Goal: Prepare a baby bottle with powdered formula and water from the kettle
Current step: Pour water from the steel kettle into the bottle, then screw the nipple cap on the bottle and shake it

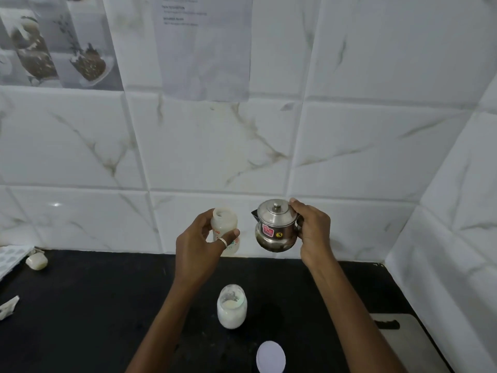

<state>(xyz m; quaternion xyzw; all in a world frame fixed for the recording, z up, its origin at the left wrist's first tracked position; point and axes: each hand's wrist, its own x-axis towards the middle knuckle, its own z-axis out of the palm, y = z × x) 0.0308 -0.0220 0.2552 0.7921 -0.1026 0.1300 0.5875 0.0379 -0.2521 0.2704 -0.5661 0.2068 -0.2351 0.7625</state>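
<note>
My left hand (pixel 200 250) grips a cloudy plastic baby bottle (pixel 225 224) with its top open, held above the black counter (pixel 94 305). Just to its right, my right hand (pixel 312 234) holds a small steel kettle (pixel 275 227) by its handle, lid on, spout pointing toward the bottle. The kettle is close to level and I see no water flowing. Below, an open glass jar of white powder (pixel 231 305) stands on the counter, with its white lid (pixel 270 356) lying in front.
A bottle cap or teat piece (pixel 37 261) lies at the far left by a patterned mat (pixel 10 258). A crumpled wrapper (pixel 8 308) sits at the left edge. A grey cutting board (pixel 403 343) lies at the right. Tiled walls close the back and right.
</note>
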